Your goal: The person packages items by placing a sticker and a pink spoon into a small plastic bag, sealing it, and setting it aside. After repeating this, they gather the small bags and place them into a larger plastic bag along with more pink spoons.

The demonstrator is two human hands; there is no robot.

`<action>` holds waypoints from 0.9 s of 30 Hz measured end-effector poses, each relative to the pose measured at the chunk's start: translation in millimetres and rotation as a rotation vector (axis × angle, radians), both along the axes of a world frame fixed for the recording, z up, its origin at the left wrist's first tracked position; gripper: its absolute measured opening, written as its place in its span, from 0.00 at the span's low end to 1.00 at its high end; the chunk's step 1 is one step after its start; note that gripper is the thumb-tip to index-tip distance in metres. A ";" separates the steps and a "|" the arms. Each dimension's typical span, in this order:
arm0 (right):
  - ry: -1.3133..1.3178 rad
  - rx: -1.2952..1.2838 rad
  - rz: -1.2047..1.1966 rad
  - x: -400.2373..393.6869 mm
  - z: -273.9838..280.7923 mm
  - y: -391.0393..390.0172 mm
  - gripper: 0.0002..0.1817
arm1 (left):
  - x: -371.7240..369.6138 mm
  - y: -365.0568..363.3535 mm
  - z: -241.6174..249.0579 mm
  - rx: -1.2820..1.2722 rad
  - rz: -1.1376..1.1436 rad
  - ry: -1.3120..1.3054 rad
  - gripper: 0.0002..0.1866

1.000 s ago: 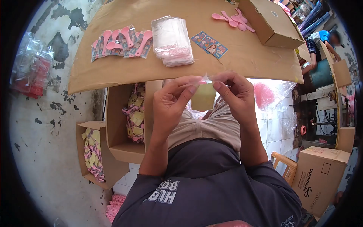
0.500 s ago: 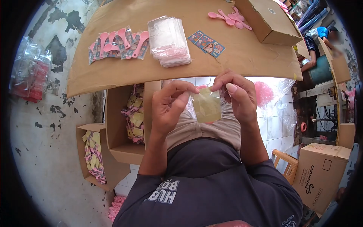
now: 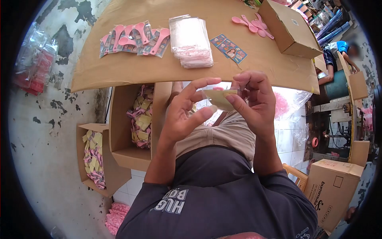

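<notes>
A packing workshop; bag stack (image 3: 191, 38), pink spoons (image 3: 253, 29), packet-filled cartons (image 3: 128, 157) show it.

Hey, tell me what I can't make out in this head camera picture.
All in the head view:
Far face of the pale-yellow and clear plastic packet: turned away, and the right hand covers one end.
Fine print on the blue rectangular cards: too small.
Inside of the brown cardboard box at upper right: its sides block it.
Rest of the pink bundle: behind the dark fabric shirt.

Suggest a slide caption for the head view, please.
Right hand pinching a pale-yellow packet, left hand open beside it; pink spoons and clear bags on the table.
</notes>
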State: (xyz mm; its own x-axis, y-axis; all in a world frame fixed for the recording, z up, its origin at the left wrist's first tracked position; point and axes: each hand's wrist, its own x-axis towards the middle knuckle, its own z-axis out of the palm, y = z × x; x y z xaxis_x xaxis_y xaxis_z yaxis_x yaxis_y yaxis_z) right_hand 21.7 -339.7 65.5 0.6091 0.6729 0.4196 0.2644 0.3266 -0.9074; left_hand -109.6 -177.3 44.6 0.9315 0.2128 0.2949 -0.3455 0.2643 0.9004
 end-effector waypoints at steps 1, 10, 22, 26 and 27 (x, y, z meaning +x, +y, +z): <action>-0.047 -0.040 -0.007 0.3 -0.7 -0.6 0.20 | 0.4 0.9 -0.9 -0.002 0.003 0.001 0.33; -0.151 -0.092 0.047 3.5 -0.6 -4.9 0.21 | 3.2 -1.8 -10.0 0.332 0.244 -0.022 0.13; 0.163 0.062 0.105 6.8 -9.6 -18.4 0.19 | 13.3 -10.1 -21.0 0.280 0.136 -0.035 0.15; 0.109 0.146 0.198 23.1 -20.1 -20.8 0.16 | 9.6 -7.3 -10.7 0.148 0.003 0.047 0.14; 0.111 0.105 0.198 26.7 -22.8 -21.9 0.20 | 12.5 -3.5 -6.4 0.170 -0.106 -0.054 0.14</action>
